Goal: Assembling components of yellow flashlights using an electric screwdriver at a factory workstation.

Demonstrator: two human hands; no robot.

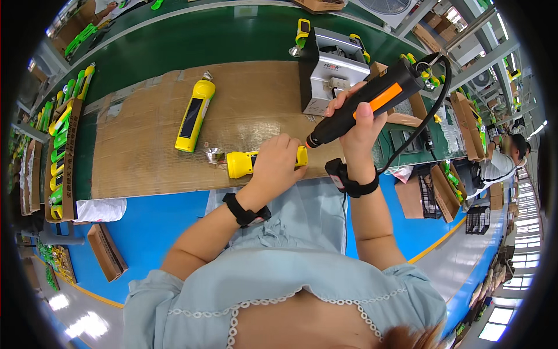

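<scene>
My left hand [274, 166] is closed around a yellow flashlight [237, 165] that lies on its side on the cardboard sheet [139, 134]. A silver reflector cup [214, 155] sits by the flashlight's left end; whether it is attached I cannot tell. In my right hand [361, 125] is a black electric screwdriver [378, 99] with an orange stripe, tilted down to the left. Its tip comes to the flashlight's right end, at or very near the surface. A second yellow flashlight [195, 116], with a dark panel along its body, lies farther off to the left.
A silver and black screw feeder box [334, 70] stands beyond my right hand, a yellow flashlight [302, 32] beside it. The screwdriver's black cable [427, 125] loops down at the right. Cartons of yellow and green flashlights [61, 151] line the left. A person [505, 157] is at far right.
</scene>
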